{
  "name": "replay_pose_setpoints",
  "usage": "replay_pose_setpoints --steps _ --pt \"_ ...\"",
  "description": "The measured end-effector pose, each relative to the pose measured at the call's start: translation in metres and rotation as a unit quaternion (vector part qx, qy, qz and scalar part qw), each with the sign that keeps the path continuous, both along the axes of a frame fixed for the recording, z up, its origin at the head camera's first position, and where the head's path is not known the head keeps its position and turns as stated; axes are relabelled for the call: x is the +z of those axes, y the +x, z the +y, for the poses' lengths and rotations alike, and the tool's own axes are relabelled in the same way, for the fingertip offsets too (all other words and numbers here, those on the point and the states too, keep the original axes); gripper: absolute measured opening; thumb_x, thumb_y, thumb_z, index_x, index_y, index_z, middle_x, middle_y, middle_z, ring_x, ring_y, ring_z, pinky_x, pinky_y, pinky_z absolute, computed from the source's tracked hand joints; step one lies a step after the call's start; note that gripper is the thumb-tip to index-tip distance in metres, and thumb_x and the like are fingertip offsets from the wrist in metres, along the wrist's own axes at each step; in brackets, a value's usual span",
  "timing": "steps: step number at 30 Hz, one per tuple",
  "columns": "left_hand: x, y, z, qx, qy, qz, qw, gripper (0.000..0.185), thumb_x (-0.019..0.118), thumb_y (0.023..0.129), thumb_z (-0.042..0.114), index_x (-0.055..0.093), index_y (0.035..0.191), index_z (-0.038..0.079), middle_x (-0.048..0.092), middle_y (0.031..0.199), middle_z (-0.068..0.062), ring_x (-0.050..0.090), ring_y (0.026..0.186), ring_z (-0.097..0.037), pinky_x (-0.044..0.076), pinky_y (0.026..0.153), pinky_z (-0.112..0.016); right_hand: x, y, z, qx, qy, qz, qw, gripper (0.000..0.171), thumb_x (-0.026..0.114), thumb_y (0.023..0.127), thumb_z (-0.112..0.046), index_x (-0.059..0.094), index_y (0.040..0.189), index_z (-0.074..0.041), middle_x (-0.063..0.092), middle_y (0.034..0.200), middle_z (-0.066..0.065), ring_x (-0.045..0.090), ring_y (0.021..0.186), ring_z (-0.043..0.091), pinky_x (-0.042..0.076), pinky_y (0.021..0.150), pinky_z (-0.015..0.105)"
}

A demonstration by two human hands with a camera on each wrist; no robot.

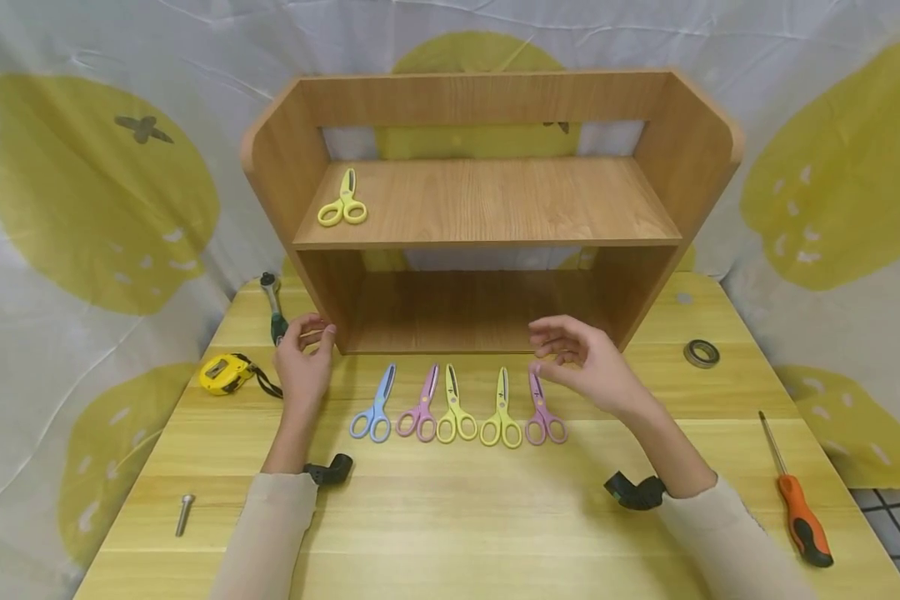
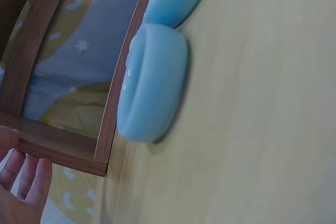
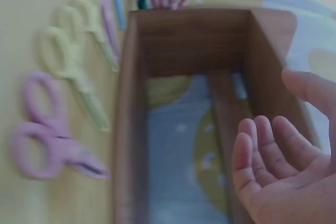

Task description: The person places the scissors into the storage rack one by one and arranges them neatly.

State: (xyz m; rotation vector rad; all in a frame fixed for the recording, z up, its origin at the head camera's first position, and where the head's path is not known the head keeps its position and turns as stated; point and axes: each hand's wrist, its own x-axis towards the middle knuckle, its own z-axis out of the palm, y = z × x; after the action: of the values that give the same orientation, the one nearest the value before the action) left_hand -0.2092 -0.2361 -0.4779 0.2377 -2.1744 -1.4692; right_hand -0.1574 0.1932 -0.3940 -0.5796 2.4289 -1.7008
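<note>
five scissors (image 1: 457, 408) lie before the shelf (image 1: 487, 208) — left hand (image 1: 303, 362) touching its corner, right hand (image 1: 581, 362) hovering (both grips relaxed, empty).

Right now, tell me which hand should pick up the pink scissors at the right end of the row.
Probably the right hand. It hovers open just above the pink scissors, while the left hand rests at the shelf's left corner, beyond the blue scissors.

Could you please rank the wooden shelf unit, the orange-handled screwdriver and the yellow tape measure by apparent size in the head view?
1. Wooden shelf unit, largest.
2. Orange-handled screwdriver.
3. Yellow tape measure, smallest.
</note>
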Motion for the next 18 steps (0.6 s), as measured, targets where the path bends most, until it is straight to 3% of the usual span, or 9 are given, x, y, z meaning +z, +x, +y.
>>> replay_pose_setpoints --steps 7,12,18 --pt "-0.001 0.000 0.000 0.002 0.003 -0.003 1.0000 0.027 0.071 0.098 0.026 0.068 0.122 0.014 0.071 0.114 -0.005 0.069 0.100 -0.018 0.055 0.077 -0.015 -0.043 0.024 0.017 -0.005 0.005 -0.051 0.999 0.054 0.075 0.092 -0.008 0.055 0.142 -0.009 0.060 0.136 0.019 0.058 0.119 0.041 0.053 0.093 0.026" --pt "-0.002 -0.001 -0.001 0.005 0.000 -0.001 1.0000 0.027 0.071 0.099 0.025 0.067 0.122 0.013 0.071 0.115 -0.006 0.070 0.100 -0.018 0.055 0.077 -0.014 -0.061 0.030 0.025 -0.021 0.010 -0.061 0.998 0.054 0.077 0.091 -0.007 0.055 0.141 -0.003 0.059 0.135 0.026 0.059 0.115 0.040 0.055 0.089 0.026" --pt "0.000 0.000 0.000 0.004 0.001 -0.002 1.0000 0.027 0.071 0.099 0.026 0.067 0.122 0.014 0.071 0.115 -0.005 0.070 0.103 -0.023 0.055 0.078 -0.015 -0.076 0.036 0.030 -0.045 0.027 -0.081 0.995 0.059 0.082 0.088 -0.011 0.057 0.139 0.001 0.063 0.129 0.023 0.060 0.111 0.035 0.054 0.084 0.024"
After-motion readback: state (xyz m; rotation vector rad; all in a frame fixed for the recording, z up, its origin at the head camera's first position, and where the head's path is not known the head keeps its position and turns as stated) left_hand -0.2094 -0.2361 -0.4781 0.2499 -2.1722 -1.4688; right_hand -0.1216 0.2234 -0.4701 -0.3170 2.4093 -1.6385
